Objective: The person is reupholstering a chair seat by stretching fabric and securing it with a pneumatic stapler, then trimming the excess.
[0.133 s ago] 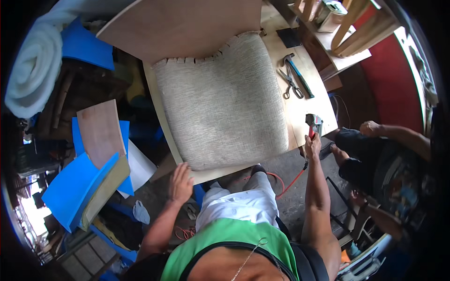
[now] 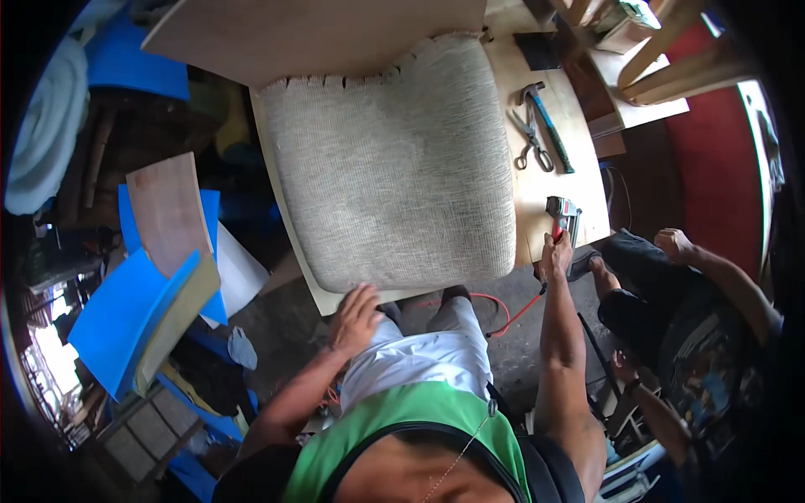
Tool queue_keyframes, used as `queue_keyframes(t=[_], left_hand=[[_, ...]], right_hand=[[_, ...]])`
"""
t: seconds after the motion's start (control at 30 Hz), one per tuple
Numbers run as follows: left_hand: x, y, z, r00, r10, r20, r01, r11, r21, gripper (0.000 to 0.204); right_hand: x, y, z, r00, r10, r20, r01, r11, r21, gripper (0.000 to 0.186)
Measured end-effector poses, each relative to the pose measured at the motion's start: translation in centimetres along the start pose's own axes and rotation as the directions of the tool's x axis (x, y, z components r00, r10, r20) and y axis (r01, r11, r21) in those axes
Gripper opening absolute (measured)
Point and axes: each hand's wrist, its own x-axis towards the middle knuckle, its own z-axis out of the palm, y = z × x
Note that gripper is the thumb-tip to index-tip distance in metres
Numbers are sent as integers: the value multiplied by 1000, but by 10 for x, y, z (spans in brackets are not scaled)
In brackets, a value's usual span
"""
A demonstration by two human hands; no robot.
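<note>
A seat cushion (image 2: 390, 172) covered in grey-beige woven fabric lies on the wooden table, its notched, curved edge at the far side. My left hand (image 2: 355, 321) is at the cushion's near edge, fingers stretched out, with nothing in it; whether the fingertips touch the fabric is hard to tell. In my right hand (image 2: 555, 256) is an air staple gun (image 2: 567, 214) with a red handle, held over the table's near right corner, beside the cushion. A red air hose (image 2: 518, 313) runs down from it. Scissors (image 2: 532, 144) and a hammer (image 2: 549, 130) with a blue handle lie beyond it.
A large board (image 2: 335, 38) stands behind the cushion. Blue foam sheets (image 2: 126, 314) and a curved plywood piece (image 2: 166, 210) are piled at left, under a white batting roll (image 2: 49, 126). Another person (image 2: 662, 277) sits close on my right. Wooden shelving (image 2: 625, 96) is at far right.
My left hand has slid to the right along the cushion's near edge. The right hand keeps the staple gun at nearly the same spot, and the view has shifted slightly.
</note>
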Motion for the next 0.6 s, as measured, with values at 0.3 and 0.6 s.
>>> queue_keyframes(t=[0.3,0.6], left_hand=[[49,38,96,970,196,142,-184,978,-96,73],[89,-19,88,976,154,157,-152,988,-28,75]], right_hand=[[47,-34,-47,928,-315,-200,273,939,-209,40],[-137,-197,-56,384,-646,660,896,433,-98,56]])
